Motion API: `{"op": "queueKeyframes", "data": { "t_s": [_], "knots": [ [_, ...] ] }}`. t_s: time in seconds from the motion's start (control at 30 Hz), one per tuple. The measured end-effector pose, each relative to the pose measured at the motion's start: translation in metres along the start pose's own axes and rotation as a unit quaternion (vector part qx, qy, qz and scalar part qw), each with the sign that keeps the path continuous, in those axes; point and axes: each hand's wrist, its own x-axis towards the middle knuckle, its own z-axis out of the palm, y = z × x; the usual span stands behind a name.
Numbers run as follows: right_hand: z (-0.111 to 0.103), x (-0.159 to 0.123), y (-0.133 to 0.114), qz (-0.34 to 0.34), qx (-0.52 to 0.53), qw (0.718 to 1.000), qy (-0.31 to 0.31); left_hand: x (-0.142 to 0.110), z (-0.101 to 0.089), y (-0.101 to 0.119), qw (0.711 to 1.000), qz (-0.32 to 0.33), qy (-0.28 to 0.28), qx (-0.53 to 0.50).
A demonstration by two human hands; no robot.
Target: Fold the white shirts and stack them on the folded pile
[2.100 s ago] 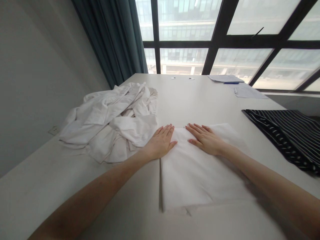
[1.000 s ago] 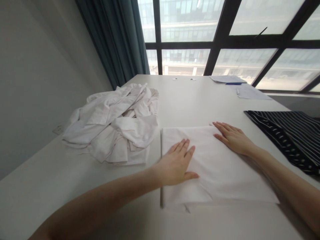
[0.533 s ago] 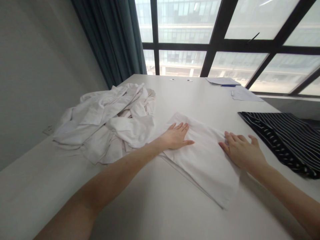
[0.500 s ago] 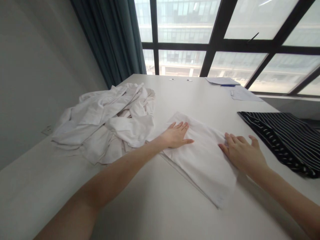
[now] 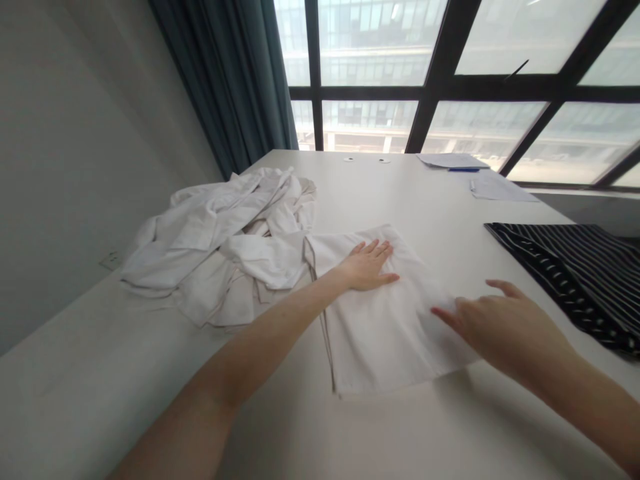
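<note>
A folded white cloth lies flat on the white table in front of me. My left hand rests palm down on the cloth's far part, fingers stretched out. My right hand hovers at the cloth's right edge, fingers extended and a little blurred, with the fingertips over the fabric. Neither hand grips anything.
A heap of crumpled white garments lies to the left, touching the folded cloth. A black striped fabric lies at the right. Papers and a blue pen sit near the window. A dark curtain hangs at the back left.
The folded cloth has been turned on the table from an angled lie to nearly square with me. My right hand has lifted and drawn back toward the cloth's right edge.
</note>
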Motion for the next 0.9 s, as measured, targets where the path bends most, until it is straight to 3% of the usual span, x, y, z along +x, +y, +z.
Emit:
{"op": "queueKeyframes", "data": {
  "t_s": [0.17, 0.4, 0.57, 0.77, 0.9],
  "knots": [
    [0.002, 0.060, 0.015, 0.034, 0.023, 0.996, 0.076, -0.013, 0.005, 0.000, 0.996, 0.083, 0.006, -0.012],
    [0.060, 0.122, 0.018, -0.004, 0.194, 0.978, 0.078, -0.025, 0.005, 0.011, 0.992, 0.126, 0.014, 0.009],
    [0.080, 0.131, 0.026, -0.010, 0.252, 0.965, 0.067, -0.027, 0.007, 0.012, 0.992, 0.121, 0.023, 0.021],
    [0.079, 0.127, 0.021, 0.008, 0.259, 0.964, 0.063, -0.036, 0.010, 0.012, 0.994, 0.106, 0.029, 0.028],
    [0.077, 0.125, 0.019, 0.015, 0.261, 0.964, 0.054, -0.047, 0.007, -0.003, 0.997, 0.061, 0.029, 0.040]
  ]
}}
